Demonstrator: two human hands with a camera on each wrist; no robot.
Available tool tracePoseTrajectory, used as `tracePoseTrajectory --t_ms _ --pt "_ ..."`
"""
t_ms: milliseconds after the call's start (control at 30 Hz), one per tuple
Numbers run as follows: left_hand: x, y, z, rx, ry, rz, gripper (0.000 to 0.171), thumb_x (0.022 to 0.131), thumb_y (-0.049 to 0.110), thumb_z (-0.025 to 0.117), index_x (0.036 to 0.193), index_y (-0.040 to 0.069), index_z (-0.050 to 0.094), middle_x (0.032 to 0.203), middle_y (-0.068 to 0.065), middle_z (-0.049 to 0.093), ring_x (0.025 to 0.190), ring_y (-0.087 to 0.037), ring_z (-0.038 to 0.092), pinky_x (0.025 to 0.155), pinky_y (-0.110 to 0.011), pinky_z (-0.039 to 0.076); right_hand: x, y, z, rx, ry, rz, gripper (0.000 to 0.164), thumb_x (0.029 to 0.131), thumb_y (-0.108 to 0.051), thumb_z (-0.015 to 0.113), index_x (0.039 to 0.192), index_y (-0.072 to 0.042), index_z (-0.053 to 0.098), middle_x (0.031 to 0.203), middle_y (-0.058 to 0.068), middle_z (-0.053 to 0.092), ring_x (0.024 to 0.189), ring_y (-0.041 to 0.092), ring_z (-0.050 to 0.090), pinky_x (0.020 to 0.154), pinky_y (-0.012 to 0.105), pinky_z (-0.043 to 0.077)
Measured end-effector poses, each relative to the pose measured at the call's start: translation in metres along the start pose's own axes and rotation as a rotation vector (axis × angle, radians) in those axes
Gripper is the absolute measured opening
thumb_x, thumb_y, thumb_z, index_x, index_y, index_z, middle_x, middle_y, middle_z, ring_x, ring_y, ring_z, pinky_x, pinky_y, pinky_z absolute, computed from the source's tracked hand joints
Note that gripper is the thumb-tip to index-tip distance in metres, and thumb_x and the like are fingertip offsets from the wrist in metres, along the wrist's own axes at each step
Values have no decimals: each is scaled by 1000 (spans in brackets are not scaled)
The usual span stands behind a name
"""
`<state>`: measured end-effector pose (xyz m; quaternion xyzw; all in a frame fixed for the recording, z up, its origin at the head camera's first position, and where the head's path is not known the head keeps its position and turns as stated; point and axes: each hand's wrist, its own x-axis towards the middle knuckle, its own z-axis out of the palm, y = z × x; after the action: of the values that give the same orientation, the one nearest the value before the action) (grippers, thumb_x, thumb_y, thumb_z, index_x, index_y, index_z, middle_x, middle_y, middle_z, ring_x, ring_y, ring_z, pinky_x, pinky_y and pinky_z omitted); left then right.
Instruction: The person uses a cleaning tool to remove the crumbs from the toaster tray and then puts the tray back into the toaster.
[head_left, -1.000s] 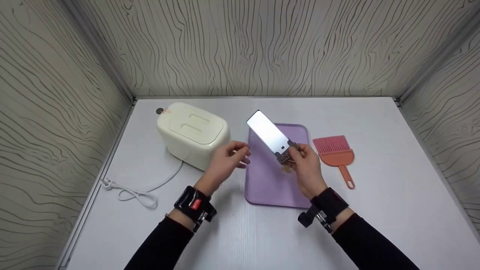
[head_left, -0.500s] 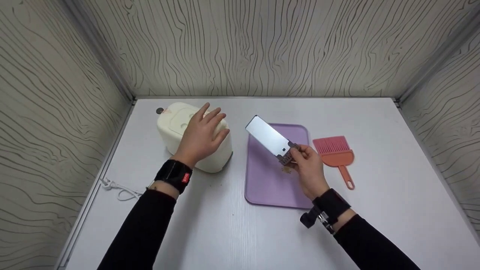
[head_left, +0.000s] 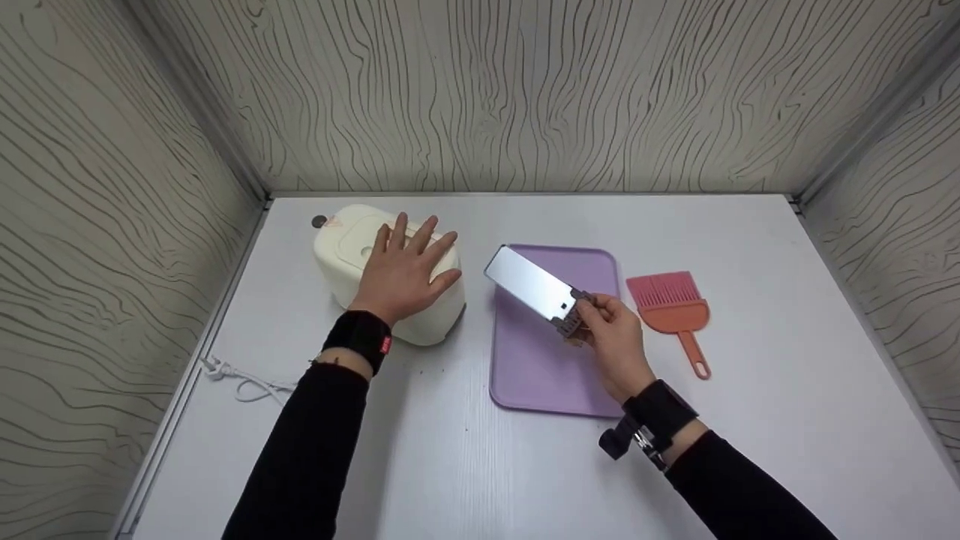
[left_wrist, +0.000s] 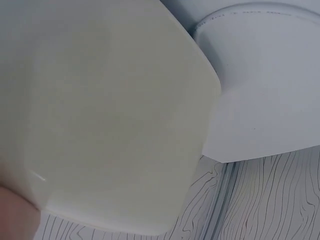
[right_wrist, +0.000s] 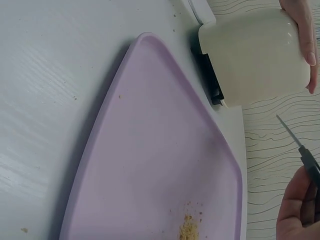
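A cream toaster (head_left: 341, 259) with a flat lid stands at the back left. My left hand (head_left: 401, 277) rests palm down on its top, fingers spread. In the left wrist view, the toaster's smooth side (left_wrist: 120, 115) fills much of the picture. Between thumb and fingers, my right hand (head_left: 619, 341) pinches the dark grey end of a shiny metal crumb tray (head_left: 529, 285). It hangs tilted above a purple tray (head_left: 521, 386), apart from the toaster. In the right wrist view, a small heap of crumbs (right_wrist: 188, 229) lies on the purple tray.
To the right of the purple tray lies a pink brush set in an orange dustpan (head_left: 675, 311). A white cord with its plug (head_left: 214, 367) lies at the left edge. Loose crumbs dot the table, and patterned panels (head_left: 487, 97) stand around it.
My left hand has moved left and up from beside the purple tray onto the toaster's top, its fingers spreading. The crumb tray's far end has dipped lower in my right hand.
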<state>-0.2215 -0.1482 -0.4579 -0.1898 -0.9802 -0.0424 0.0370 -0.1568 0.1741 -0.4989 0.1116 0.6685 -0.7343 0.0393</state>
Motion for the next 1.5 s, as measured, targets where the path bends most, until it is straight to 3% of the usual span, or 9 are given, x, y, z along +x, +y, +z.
tracePoseTrajectory --t_ms 233,767,1000,1500 --pt "-3 1 2 -5 34 -56 62 104 63 34 157 31 40 164 -6 35 155 -43 14 125 -62 13 0 4 5 -46 -18 32 33 106 -17 57 130 5 52 116 15 63 95 17 68 79 27 60" --pt "-4 0 1 -56 54 -134 59 105 60 36 155 31 42 162 -5 37 155 -45 13 125 -63 12 -4 13 12 -135 -95 89 32 106 -16 56 127 7 55 116 21 66 91 20 67 73 28 60" --pt "-4 0 3 -51 54 -142 59 105 60 36 156 31 42 162 -6 37 155 -44 12 125 -63 11 -4 17 21 -180 -110 149 27 105 -15 58 122 6 57 109 17 67 86 18 65 71 28 58" --pt "-5 -1 2 -50 81 -142 58 105 59 36 155 30 43 161 -7 39 154 -46 15 124 -63 14 -2 26 36 -244 -132 184 23 104 -13 57 117 6 61 101 15 67 79 18 61 67 27 53"
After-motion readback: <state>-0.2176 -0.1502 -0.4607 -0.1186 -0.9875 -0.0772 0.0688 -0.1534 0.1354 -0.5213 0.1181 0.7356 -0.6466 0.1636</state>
